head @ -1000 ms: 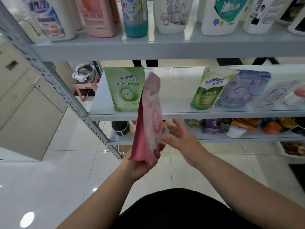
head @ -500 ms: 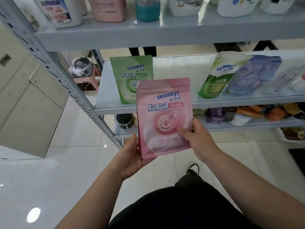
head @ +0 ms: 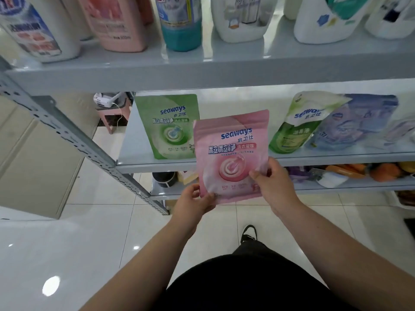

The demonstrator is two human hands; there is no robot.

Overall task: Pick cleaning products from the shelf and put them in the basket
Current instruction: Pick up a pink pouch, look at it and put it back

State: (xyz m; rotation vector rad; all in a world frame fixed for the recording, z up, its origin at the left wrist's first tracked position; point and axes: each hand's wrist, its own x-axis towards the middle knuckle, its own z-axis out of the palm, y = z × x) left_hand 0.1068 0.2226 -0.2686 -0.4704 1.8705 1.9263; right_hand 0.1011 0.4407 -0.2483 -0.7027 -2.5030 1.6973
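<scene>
Far left on middle shelf (head: 336, 158): green pouch (head: 168, 129), upright. Nearer, left hand (head: 193, 203): pinches lower left corner of pink pouch (head: 231, 151), thumb on front, fingers behind. Pink pouch: upright, label toward camera, off the shelf, in the air before its front edge, bulk above both grips. Right hand (head: 274, 185): clasps lower right edge, thumb across front, fingers curled behind.

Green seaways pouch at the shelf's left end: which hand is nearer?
Left. The left hand grips the pink pouch's lower left corner, just below the green pouch; the right hand holds the pink pouch's right edge, farther to the right.
</scene>
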